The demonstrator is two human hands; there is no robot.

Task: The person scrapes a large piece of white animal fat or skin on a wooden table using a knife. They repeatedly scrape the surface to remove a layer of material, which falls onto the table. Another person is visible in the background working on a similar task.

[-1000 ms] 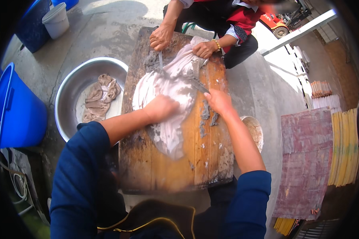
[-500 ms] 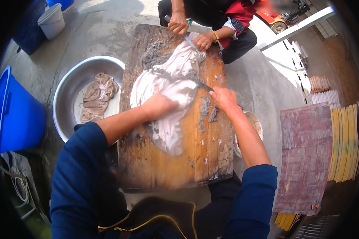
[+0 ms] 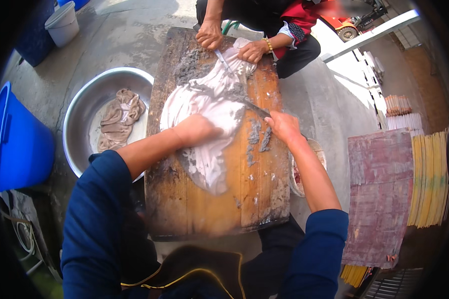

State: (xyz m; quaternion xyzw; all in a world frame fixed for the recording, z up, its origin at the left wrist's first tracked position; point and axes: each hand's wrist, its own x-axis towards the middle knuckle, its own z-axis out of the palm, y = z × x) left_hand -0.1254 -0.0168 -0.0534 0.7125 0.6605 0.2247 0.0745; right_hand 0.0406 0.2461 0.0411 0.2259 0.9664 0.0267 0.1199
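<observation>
A limp, pale tripe-like sheet [image 3: 212, 162] with grey patches lies spread over a wooden board [image 3: 204, 214] in front of me. My left hand [image 3: 199, 130] is closed and presses on the sheet's middle; its fingertips are hidden. In my right hand [image 3: 284, 125] is a knife [image 3: 257, 109], its blade pointing left onto grey matter on the sheet. Across the board, a co-worker's hand [image 3: 210, 35] grips another knife [image 3: 223, 61] against the sheet's far part. The co-worker's other hand [image 3: 253, 51] holds down the far end.
Grey scrapings [image 3: 253, 134] lie on the board. To its left stands a metal basin [image 3: 75, 114] with a brown wrinkled piece [image 3: 117, 124] inside. A blue tub [image 3: 25, 144] is farther left. Beside my right forearm sits a small container [image 3: 297, 184]. Stacked boards [image 3: 379, 194] stand at right.
The co-worker's knife hand has moved left and slightly nearer, and that blade now lies farther left on the sheet. My own hands have hardly moved.
</observation>
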